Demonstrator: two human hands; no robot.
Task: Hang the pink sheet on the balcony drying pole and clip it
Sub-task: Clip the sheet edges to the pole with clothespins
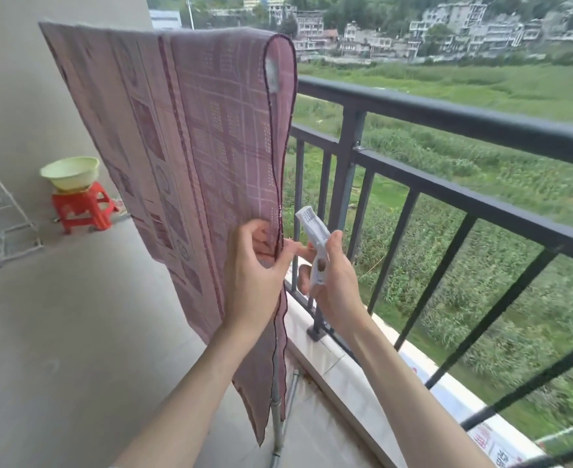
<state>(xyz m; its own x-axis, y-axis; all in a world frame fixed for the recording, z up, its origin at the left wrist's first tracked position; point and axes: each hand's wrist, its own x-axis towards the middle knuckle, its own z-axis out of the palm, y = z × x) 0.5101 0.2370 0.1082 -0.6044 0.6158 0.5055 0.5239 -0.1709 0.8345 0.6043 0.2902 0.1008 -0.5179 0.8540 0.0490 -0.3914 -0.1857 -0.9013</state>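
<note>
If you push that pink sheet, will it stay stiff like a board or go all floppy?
Probably floppy: the pink sheet bends over the top and hangs in soft folds. It looks thin and light, since the left hand pinches its edge with just the fingers. A push or wind would likely swing it, hence the clip in the right hand.

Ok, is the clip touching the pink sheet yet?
Apart. The head view shows the clip held in the right hand, with railing visible between it and the pink sheet edge.

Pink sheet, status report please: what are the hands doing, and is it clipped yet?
Left hand pinching pink sheet edge. Right hand holding white clip, not yet on. Sheet draped over pole. Nothing in the way.
</note>
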